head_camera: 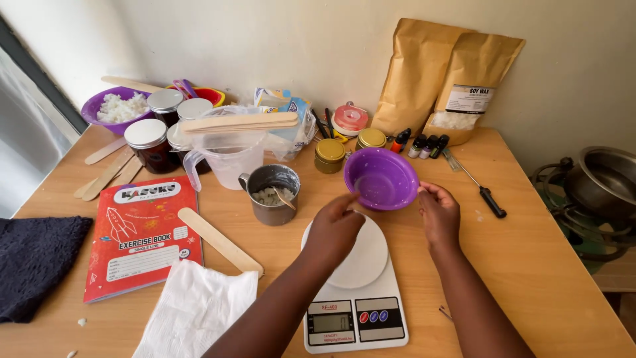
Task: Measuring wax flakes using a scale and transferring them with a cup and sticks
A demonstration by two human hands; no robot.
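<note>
— Hands? Left hand (336, 224) above the white scale plate (361, 262), fingertips touching the near-left rim of the purple bowl (382, 178). Right hand (439, 213) pinching the bowl's right rim.

— Bowl itself? Tilted toward the camera, just beyond the kitchen scale (354, 301), smeared white inside.

— To the left? Metal cup (270, 193) with white flakes and a spoon, then a clear measuring jug (225, 159) topped by wooden sticks. Nearer, a red exercise book (142, 235), a flat wooden stick (218, 240), white cloth (195, 311).

— Far side? Two brown paper bags (447, 76) against the wall, small dropper bottles (424, 146), two gold tins (348, 147).
</note>
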